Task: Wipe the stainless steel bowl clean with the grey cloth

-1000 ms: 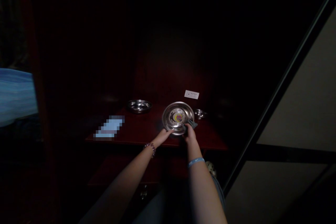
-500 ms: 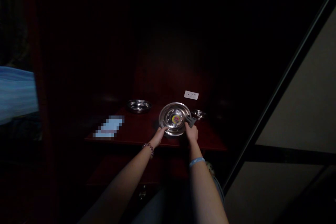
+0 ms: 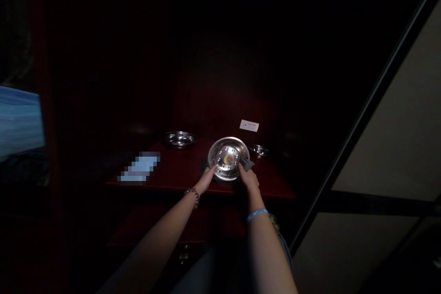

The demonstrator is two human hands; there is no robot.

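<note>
Between my hands is a shiny round metal dish (image 3: 228, 152) with a raised rim and a yellow and red sticker in its centre. It is tilted so that its inside faces me. My left hand (image 3: 206, 180) is closed on the lower left rim, thumb on top. At the lower right rim, my right hand (image 3: 250, 179) grips the dish together with a grey cloth (image 3: 247, 163), which sticks out past the fingers. Most of the fingers of both hands are hidden behind the dish.
A dark red shelf (image 3: 182, 172) lies under the dish. On it are a larger metal dish (image 3: 180, 139) at back left, a smaller metal bowl (image 3: 259, 150) at back right, and a blurred-out pale rectangle (image 3: 140, 167). A white socket panel (image 3: 249, 126) is on the back wall.
The dish has turned a little in my hands and faces me at a slightly different tilt. My right thumb and the cloth have moved down and left along the rim.
</note>
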